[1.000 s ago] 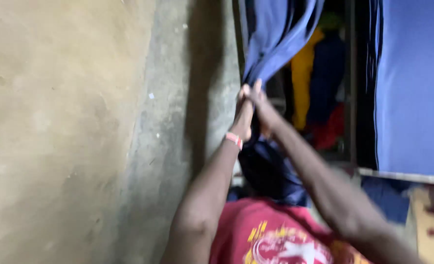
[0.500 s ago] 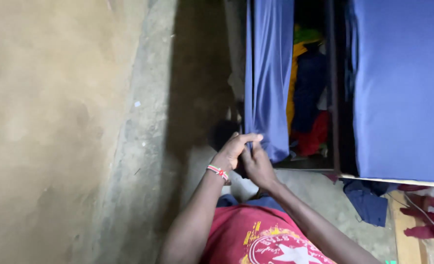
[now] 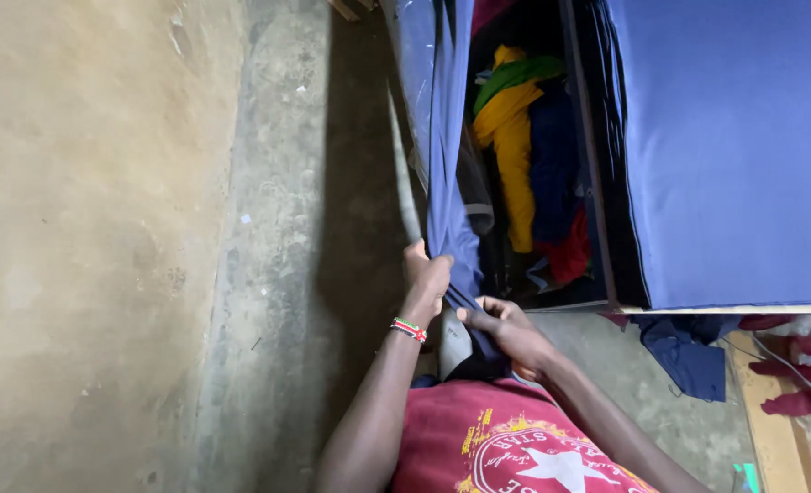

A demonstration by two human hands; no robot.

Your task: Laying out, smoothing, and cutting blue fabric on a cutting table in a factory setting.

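Observation:
My left hand (image 3: pixel 426 278), with a striped bead bracelet on the wrist, grips the lower edge of a blue fabric flap (image 3: pixel 446 155) that hangs at the front of a blue cloth wardrobe (image 3: pixel 725 155). My right hand (image 3: pixel 508 330) pinches the bottom end of the same flap just below and to the right. The flap is drawn to the left, so the inside shows. Yellow (image 3: pixel 511 137), green, dark blue and red (image 3: pixel 570 254) clothes hang or lie inside. My red printed shirt (image 3: pixel 506 438) fills the bottom of the view.
A rough concrete wall (image 3: pixel 95 237) and grey floor (image 3: pixel 278 274) take up the left half. A dark blue cloth (image 3: pixel 689 351) lies on the floor by the wardrobe's base. Red cloth (image 3: pixel 803 374) rests on a wooden board at the right edge.
My hands have come down from the upper part of the flap to its bottom end. The wardrobe's inside is now more exposed.

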